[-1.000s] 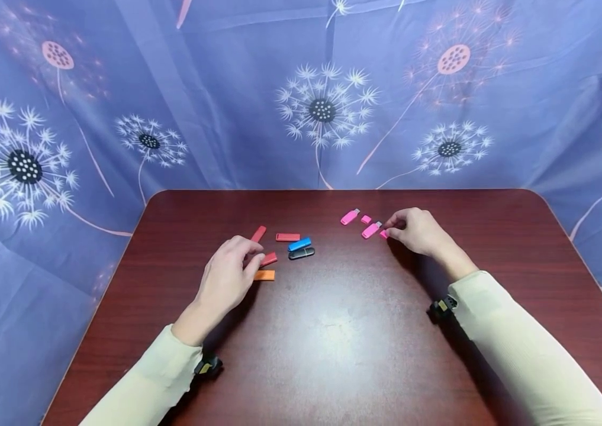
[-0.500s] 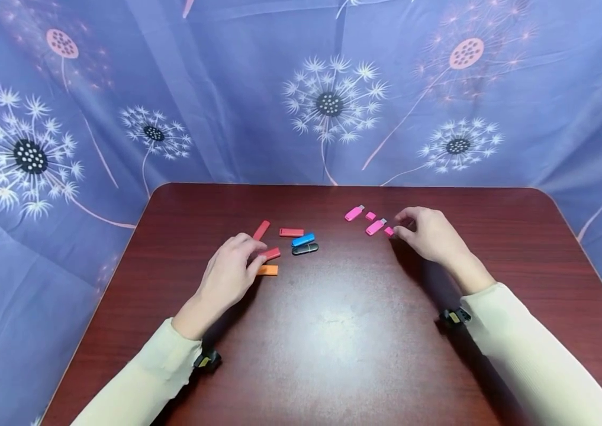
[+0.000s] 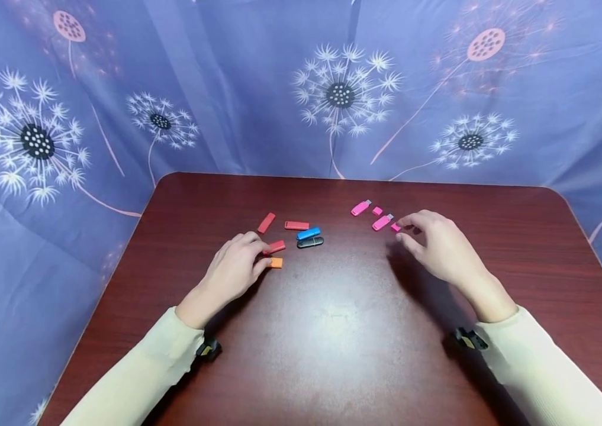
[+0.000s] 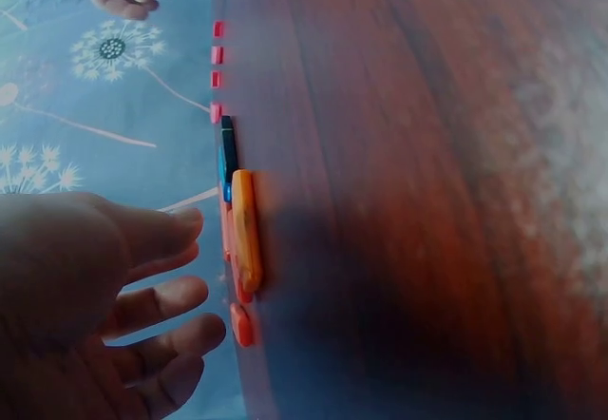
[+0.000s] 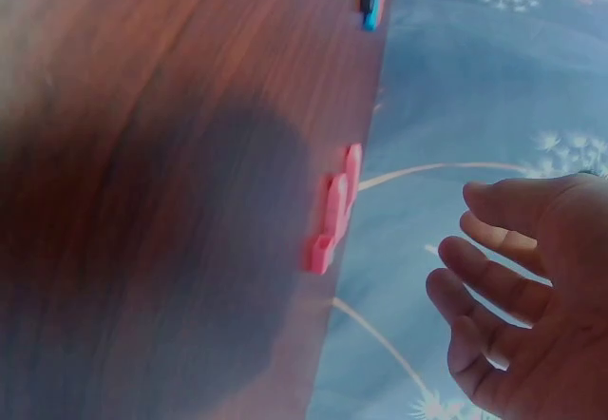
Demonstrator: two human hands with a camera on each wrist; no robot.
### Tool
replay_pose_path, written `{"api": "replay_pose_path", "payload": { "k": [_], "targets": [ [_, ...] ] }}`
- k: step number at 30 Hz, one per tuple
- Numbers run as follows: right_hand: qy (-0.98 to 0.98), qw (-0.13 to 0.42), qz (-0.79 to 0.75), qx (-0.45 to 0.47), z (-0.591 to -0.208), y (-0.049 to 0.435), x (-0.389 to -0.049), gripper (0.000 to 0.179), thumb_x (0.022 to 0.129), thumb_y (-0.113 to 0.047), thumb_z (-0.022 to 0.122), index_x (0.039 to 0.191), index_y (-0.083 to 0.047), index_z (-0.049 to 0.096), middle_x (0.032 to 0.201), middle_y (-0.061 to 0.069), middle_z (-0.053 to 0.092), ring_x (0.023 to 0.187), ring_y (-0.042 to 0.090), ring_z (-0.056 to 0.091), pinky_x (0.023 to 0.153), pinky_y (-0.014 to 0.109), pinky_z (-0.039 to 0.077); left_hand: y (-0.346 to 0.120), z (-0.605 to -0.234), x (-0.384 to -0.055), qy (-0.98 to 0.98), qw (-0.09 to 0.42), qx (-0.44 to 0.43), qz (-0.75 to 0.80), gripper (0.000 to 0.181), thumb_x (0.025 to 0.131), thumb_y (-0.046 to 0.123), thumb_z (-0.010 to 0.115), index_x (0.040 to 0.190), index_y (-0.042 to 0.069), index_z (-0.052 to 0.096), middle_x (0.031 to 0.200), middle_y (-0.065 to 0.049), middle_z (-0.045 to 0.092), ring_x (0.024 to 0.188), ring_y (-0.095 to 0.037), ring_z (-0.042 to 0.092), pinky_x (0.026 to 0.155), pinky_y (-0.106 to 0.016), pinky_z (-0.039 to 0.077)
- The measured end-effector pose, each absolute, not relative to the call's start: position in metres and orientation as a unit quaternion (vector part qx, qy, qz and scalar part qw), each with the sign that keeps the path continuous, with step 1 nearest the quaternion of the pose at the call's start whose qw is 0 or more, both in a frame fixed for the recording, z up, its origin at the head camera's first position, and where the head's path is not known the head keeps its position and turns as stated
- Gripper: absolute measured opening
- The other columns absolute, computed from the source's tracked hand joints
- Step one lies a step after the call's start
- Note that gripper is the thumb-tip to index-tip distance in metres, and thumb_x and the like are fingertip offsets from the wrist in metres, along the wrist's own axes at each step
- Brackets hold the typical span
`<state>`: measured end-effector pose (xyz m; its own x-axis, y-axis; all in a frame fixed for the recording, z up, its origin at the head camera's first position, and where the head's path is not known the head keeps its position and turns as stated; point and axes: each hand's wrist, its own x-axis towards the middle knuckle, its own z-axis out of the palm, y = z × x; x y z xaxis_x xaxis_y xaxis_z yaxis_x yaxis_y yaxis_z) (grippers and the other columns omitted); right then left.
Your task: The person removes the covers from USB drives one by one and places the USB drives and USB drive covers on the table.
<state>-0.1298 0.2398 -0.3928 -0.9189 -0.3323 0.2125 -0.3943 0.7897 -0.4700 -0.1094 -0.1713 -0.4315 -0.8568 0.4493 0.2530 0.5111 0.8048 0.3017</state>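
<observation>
My left hand (image 3: 234,269) hovers over the left group of USB sticks, its fingers loosely bent and holding nothing. Closest to it are a red USB stick (image 3: 276,247) and an orange USB stick (image 3: 276,262), both partly hidden in the head view. In the left wrist view a gap separates the fingers from the orange stick (image 4: 246,230). My right hand (image 3: 441,245), also holding nothing, is raised beside a small pink cap (image 3: 396,227). Two uncapped pink USB sticks (image 3: 382,222) (image 3: 360,208) with metal plugs lie to its left, a second pink cap (image 3: 377,210) between them.
Two more red USB sticks (image 3: 266,222) (image 3: 297,225) lie behind the left hand, near a blue stick (image 3: 308,233) and a black stick (image 3: 310,242). Behind the dark wooden table (image 3: 332,373) hangs a blue dandelion-print cloth (image 3: 258,106).
My right hand has let go of the pink cap and drawn back from it, its fingers spreading. The left hand stays over its group. The head view has shifted slightly.
</observation>
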Motion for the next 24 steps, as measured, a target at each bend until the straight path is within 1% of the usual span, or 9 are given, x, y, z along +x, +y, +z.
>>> {"api": "replay_pose_path", "payload": {
  "k": [3, 6, 12, 18, 24],
  "targets": [
    [-0.938, 0.081, 0.263, 0.209, -0.391, 0.238, -0.121, 0.021, 0.095, -0.008, 0.078, 0.116, -0.006, 0.076, 0.111, 0.008, 0.074, 0.098, 0.029, 0.070, 0.086, 0.050, 0.053, -0.171, -0.434, -0.112, -0.946, 0.085, -0.265, -0.167, 0.019, 0.093, 0.018, 0.085, 0.108, 0.008, 0.081, 0.101, -0.006, 0.070, 0.085, -0.027, 0.061, 0.075, -0.041, 0.053],
    [-0.932, 0.098, 0.262, 0.228, -0.390, 0.235, -0.114, 0.023, 0.093, -0.006, 0.080, 0.115, -0.005, 0.075, 0.110, 0.009, 0.074, 0.096, 0.030, 0.069, 0.085, 0.051, 0.053, -0.171, -0.436, -0.113, -0.948, 0.080, -0.270, -0.147, 0.018, 0.093, 0.019, 0.085, 0.107, 0.009, 0.081, 0.099, -0.004, 0.069, 0.085, -0.026, 0.062, 0.074, -0.041, 0.054],
    [-0.928, 0.108, 0.256, 0.250, -0.393, 0.230, -0.103, 0.024, 0.091, -0.007, 0.082, 0.114, -0.007, 0.076, 0.109, 0.005, 0.073, 0.095, 0.026, 0.067, 0.084, 0.047, 0.053, -0.171, -0.439, -0.112, -0.954, 0.064, -0.272, -0.111, 0.016, 0.092, 0.020, 0.085, 0.105, 0.011, 0.082, 0.097, -0.003, 0.068, 0.086, -0.026, 0.063, 0.072, -0.041, 0.054],
    [-0.923, 0.117, 0.250, 0.268, -0.397, 0.228, -0.094, 0.022, 0.091, -0.007, 0.082, 0.112, -0.006, 0.076, 0.108, 0.004, 0.074, 0.095, 0.024, 0.066, 0.085, 0.045, 0.053, -0.170, -0.442, -0.112, -0.955, 0.055, -0.275, -0.098, 0.015, 0.093, 0.023, 0.085, 0.102, 0.012, 0.081, 0.090, -0.003, 0.063, 0.082, -0.026, 0.060, 0.069, -0.039, 0.051],
    [-0.919, 0.120, 0.249, 0.282, -0.400, 0.227, -0.088, 0.021, 0.090, -0.006, 0.082, 0.110, -0.007, 0.076, 0.106, 0.001, 0.074, 0.094, 0.022, 0.065, 0.083, 0.042, 0.052, -0.168, -0.441, -0.112, -0.956, 0.042, -0.268, -0.115, 0.020, 0.091, 0.020, 0.087, 0.105, 0.009, 0.079, 0.094, -0.004, 0.064, 0.086, -0.026, 0.060, 0.074, -0.040, 0.052]
  ]
}}
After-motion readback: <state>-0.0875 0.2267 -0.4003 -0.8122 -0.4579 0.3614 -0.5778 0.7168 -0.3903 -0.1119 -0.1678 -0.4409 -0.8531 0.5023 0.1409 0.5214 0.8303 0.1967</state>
